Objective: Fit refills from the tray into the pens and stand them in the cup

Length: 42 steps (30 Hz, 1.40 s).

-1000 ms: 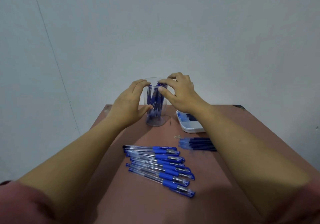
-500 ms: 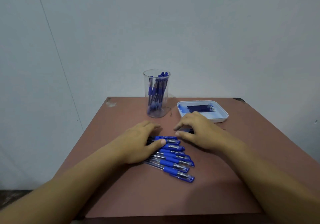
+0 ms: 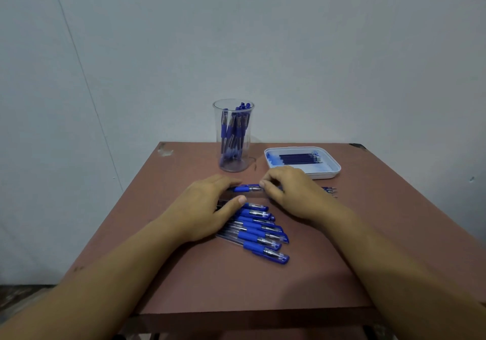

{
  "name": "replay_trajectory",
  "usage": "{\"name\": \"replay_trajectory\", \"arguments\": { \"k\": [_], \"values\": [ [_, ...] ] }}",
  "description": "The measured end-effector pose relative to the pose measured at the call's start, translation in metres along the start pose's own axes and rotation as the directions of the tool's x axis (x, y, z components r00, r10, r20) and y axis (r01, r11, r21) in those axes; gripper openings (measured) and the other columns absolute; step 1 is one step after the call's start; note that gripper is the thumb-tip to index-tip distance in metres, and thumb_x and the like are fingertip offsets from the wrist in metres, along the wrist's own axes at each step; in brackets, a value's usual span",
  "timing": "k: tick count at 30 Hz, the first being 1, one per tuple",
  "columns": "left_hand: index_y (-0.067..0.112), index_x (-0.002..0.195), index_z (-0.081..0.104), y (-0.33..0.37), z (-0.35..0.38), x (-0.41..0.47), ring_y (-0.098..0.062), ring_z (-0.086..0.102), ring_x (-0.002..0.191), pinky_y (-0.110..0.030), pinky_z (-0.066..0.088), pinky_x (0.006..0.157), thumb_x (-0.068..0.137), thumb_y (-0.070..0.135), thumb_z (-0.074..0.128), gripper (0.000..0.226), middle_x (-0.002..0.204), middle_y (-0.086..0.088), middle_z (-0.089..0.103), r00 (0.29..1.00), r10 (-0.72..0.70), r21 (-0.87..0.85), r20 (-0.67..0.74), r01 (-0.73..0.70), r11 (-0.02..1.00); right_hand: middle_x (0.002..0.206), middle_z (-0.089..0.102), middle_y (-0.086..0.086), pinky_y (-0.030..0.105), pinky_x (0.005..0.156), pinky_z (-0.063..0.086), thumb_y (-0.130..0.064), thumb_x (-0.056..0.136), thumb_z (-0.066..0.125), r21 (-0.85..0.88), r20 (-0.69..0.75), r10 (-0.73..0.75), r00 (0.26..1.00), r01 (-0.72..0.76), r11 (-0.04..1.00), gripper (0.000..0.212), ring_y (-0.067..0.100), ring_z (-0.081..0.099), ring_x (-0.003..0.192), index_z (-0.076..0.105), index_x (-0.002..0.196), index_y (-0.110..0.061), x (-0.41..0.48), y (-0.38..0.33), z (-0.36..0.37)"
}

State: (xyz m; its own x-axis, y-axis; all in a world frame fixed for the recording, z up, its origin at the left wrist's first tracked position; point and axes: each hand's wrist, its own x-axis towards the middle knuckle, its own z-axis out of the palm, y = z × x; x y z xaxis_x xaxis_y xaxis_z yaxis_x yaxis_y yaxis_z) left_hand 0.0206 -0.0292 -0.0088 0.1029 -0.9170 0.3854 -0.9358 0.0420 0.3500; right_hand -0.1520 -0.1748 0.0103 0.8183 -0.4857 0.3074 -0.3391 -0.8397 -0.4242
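We judge the job well under way but far from finished; a clear cup point(image 3: 233, 136) at the far edge of the table point(image 3: 236, 287) already holds a bunch of blue pens standing upright, which we take to be done; a row of pens point(image 3: 259, 230) lies side by side near the middle of the table, seemingly waiting their turn, though we cannot tell from here whether they carry refills; the white tray point(image 3: 326, 175) to the right of the cup has a small bundle of refills point(image 3: 299, 157) in it, and a few thin loose refills point(image 3: 330, 191) poke out on the table just beyond our right wrist, spent or fresh we cannot say; the pen in hand point(image 3: 248, 188) lies crosswise just beyond the row, spanning the gap between both hands; our left hand point(image 3: 207, 205) reaches in palm down, fingers curled over the pen's barrel end, thumb stretched toward the top of the row; our right hand point(image 3: 292, 192) comes from the other side, its fingertips point(image 3: 263, 184) pinching the pen near its metal tip, knuckles arched; both forearms stretch low over the table.
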Motion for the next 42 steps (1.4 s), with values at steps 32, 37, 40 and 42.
{"name": "replay_trajectory", "arguments": {
  "k": [32,37,40,42],
  "values": [
    [0.031,0.117,0.066,-0.002,0.01,0.017,0.002,0.053,0.078,-0.016,0.043,0.068,0.092,0.034,0.055,0.028,0.102,0.014,0.069,0.96,0.152,-0.032,-0.235,-0.164,0.986,0.084,0.067,-0.017,0.009,0.067,0.043,-0.02,0.09,0.067,0.173,-0.167,-0.082,0.982,0.111,0.979,0.005,-0.001,0.062,0.081,0.071,0.094,-0.021,-0.012,-0.008,-0.007],
    [0.036,0.121,0.065,-0.002,0.01,0.019,-0.004,0.06,0.088,-0.029,0.052,0.077,0.096,0.029,0.057,0.028,0.108,0.016,0.068,0.986,0.088,-0.139,-0.138,-0.107,0.984,0.083,0.066,-0.014,0.019,0.065,0.047,-0.022,0.091,0.066,0.115,-0.136,-0.114,0.984,0.13,0.985,0.008,0.003,0.06,0.077,0.067,0.091,-0.029,-0.013,-0.004,-0.012],
    [0.039,0.121,0.065,0.0,0.009,0.02,-0.001,0.063,0.087,-0.028,0.053,0.078,0.097,0.025,0.058,0.029,0.105,0.017,0.07,0.995,0.052,-0.198,-0.087,-0.068,0.978,0.083,0.067,-0.011,0.023,0.065,0.049,-0.02,0.091,0.066,0.091,-0.131,-0.133,0.982,0.146,0.985,0.006,0.006,0.061,0.076,0.069,0.092,-0.024,-0.012,-0.003,-0.012],
    [0.041,0.122,0.065,0.001,0.008,0.02,0.004,0.062,0.084,-0.022,0.051,0.075,0.097,0.024,0.057,0.031,0.101,0.018,0.07,0.997,0.04,-0.228,-0.065,-0.054,0.972,0.084,0.068,-0.01,0.017,0.066,0.046,-0.015,0.091,0.066,0.076,-0.143,-0.136,0.98,0.148,0.986,0.007,0.004,0.061,0.078,0.07,0.092,-0.02,-0.012,0.001,-0.014]
  ]
}}
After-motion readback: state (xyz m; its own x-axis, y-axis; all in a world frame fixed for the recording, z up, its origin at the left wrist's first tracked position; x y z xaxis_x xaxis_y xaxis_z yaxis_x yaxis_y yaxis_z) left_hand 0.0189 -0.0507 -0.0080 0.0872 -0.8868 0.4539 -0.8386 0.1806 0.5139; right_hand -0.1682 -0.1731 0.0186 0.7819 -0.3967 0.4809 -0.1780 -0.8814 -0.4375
